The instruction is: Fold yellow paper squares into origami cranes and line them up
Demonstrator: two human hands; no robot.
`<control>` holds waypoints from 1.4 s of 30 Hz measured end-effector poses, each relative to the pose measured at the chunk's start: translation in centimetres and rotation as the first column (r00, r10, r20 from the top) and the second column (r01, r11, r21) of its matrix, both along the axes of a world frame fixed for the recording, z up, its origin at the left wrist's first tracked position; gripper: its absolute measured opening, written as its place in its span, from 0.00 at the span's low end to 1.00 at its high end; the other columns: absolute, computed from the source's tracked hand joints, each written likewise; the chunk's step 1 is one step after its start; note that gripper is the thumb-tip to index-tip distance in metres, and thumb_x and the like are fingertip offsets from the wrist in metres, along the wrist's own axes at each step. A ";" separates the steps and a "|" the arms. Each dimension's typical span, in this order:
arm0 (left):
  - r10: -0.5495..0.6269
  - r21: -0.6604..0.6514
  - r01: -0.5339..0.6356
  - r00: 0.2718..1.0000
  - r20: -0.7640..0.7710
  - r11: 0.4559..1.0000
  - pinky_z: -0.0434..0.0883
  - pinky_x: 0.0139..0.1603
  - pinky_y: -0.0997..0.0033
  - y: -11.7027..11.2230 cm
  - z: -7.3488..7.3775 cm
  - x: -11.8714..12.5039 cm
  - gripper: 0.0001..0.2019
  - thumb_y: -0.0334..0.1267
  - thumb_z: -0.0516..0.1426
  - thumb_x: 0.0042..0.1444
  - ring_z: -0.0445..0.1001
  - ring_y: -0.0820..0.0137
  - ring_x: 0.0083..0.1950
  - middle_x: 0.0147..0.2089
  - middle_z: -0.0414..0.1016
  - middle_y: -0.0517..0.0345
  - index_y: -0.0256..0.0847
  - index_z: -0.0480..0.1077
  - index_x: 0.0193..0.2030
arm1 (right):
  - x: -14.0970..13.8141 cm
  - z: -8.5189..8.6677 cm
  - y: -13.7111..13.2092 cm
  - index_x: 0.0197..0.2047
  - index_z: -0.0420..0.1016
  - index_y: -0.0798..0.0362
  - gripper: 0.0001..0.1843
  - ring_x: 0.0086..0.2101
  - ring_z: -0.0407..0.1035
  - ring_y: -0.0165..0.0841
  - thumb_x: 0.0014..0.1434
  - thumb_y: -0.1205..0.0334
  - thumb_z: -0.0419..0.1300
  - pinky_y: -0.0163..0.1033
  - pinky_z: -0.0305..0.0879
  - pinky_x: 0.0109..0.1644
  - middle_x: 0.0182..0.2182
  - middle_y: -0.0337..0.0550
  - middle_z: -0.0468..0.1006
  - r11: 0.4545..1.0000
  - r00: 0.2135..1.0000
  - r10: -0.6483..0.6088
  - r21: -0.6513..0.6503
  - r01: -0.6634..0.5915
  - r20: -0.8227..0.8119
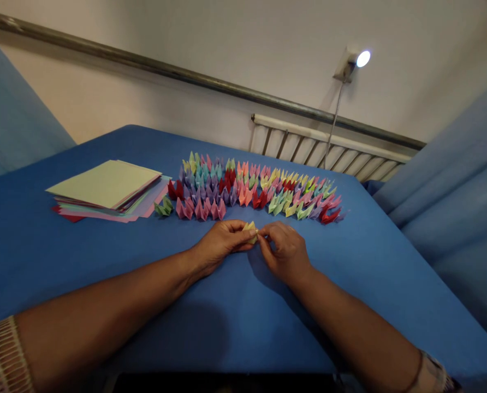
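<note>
Between my hands, over the blue table, is a small pale yellow origami crane point(249, 226), partly covered by fingers. My left hand point(227, 237) is closed on its body, thumb on top. The thumb and forefinger of my right hand point(286, 248) pinch the crane's right-hand end, which the fingertips largely hide. Just beyond my hands stand rows of folded paper cranes point(243, 194) in pink, purple, red, green, yellow and blue.
A stack of coloured paper sheets point(108, 183), pale yellow on top, lies at the left on the blue tablecloth point(211, 333). Behind the table are a wall pipe point(202, 79), a radiator point(309, 142) and a lit plug-in lamp point(363, 58). Blue curtains point(464, 180) hang on both sides.
</note>
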State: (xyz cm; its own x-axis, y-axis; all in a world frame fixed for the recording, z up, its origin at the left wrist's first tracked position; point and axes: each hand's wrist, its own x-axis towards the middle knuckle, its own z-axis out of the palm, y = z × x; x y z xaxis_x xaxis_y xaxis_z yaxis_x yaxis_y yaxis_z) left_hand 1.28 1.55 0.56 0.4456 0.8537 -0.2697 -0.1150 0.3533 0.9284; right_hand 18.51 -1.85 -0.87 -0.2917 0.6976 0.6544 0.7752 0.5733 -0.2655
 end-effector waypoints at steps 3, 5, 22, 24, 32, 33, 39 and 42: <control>0.016 0.000 -0.016 1.000 0.006 1.000 0.70 0.46 0.73 0.0 0.0 0.0 0.14 0.44 0.69 0.45 0.73 0.75 0.37 0.33 0.75 0.59 0.36 0.75 0.31 | -0.1 -0.1 0.0 0.38 0.70 0.52 0.04 0.33 0.70 0.35 0.62 0.67 0.55 0.40 0.64 0.38 0.31 0.43 0.76 0.999 0.998 0.007 -0.049 -0.010 -0.063; 0.023 -0.004 -0.023 1.000 0.013 1.000 0.70 0.46 0.73 0.0 0.1 0.1 0.14 0.44 0.69 0.45 0.73 0.75 0.37 0.33 0.75 0.59 0.36 0.75 0.31 | -0.2 -0.1 0.0 0.37 0.70 0.51 0.03 0.32 0.70 0.34 0.62 0.66 0.55 0.39 0.64 0.37 0.30 0.42 0.76 0.996 0.993 0.011 -0.090 -0.021 -0.115; 0.091 0.025 -0.092 0.996 0.007 0.995 0.69 0.40 0.76 -0.1 0.4 0.3 0.13 0.41 0.69 0.43 0.70 0.77 0.33 0.30 0.71 0.62 0.36 0.72 0.28 | -0.8 -1.1 0.5 0.32 0.71 0.51 0.03 0.27 0.69 0.29 0.59 0.64 0.58 0.35 0.65 0.34 0.27 0.37 0.75 0.962 0.890 -0.020 -0.250 -0.107 -0.456; 0.111 0.011 -0.111 0.994 0.019 0.994 0.69 0.39 0.75 -0.2 0.5 0.3 0.13 0.40 0.69 0.42 0.71 0.76 0.33 0.30 0.71 0.63 0.36 0.71 0.27 | -0.9 -1.0 0.5 0.32 0.71 0.51 0.04 0.27 0.69 0.29 0.59 0.64 0.58 0.35 0.66 0.34 0.27 0.37 0.75 0.958 0.879 -0.025 -0.262 -0.115 -0.477; 0.044 -0.132 -0.023 0.987 0.156 0.991 0.71 0.46 0.70 -0.1 0.3 -0.1 0.12 0.39 0.69 0.45 0.74 0.71 0.42 0.39 0.77 0.55 0.37 0.76 0.36 | -1.1 -1.2 0.6 0.33 0.71 0.51 0.03 0.26 0.67 0.28 0.57 0.62 0.61 0.34 0.65 0.31 0.27 0.36 0.73 0.949 0.852 -0.024 -0.279 -0.145 -0.524; 0.039 -0.142 -0.017 0.987 0.153 0.990 0.71 0.46 0.71 -0.1 0.3 -0.1 0.12 0.39 0.69 0.46 0.74 0.71 0.42 0.40 0.77 0.55 0.37 0.76 0.36 | -1.1 -1.2 0.6 0.32 0.72 0.51 0.04 0.25 0.66 0.28 0.57 0.62 0.61 0.34 0.64 0.31 0.26 0.36 0.72 0.949 0.854 -0.023 -0.281 -0.145 -0.519; 0.030 -0.100 -0.017 0.991 0.130 0.995 0.71 0.46 0.70 -0.1 0.3 -0.1 0.12 0.39 0.69 0.46 0.74 0.71 0.41 0.40 0.77 0.56 0.38 0.77 0.37 | -0.9 -1.4 0.9 0.30 0.72 0.52 0.07 0.25 0.67 0.28 0.59 0.60 0.59 0.33 0.64 0.30 0.24 0.36 0.74 0.918 0.819 -0.052 -0.351 -0.187 -0.572; 0.029 -0.014 -0.028 0.992 0.122 1.000 0.70 0.46 0.69 0.0 0.1 0.0 0.14 0.40 0.69 0.45 0.74 0.70 0.41 0.38 0.77 0.55 0.38 0.77 0.38 | -0.7 -1.4 1.0 0.30 0.72 0.52 0.08 0.25 0.66 0.28 0.59 0.59 0.58 0.33 0.63 0.30 0.25 0.36 0.73 0.901 0.810 -0.052 -0.378 -0.215 -0.585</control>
State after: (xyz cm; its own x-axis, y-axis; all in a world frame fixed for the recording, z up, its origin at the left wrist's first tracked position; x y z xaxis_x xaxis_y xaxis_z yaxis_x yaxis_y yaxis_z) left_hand 1.27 1.52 0.66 0.4515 0.8635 -0.2247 -0.2378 0.3591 0.9025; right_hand 17.80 -0.83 -2.31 -0.0289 0.9257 0.3772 0.3594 0.3617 -0.8602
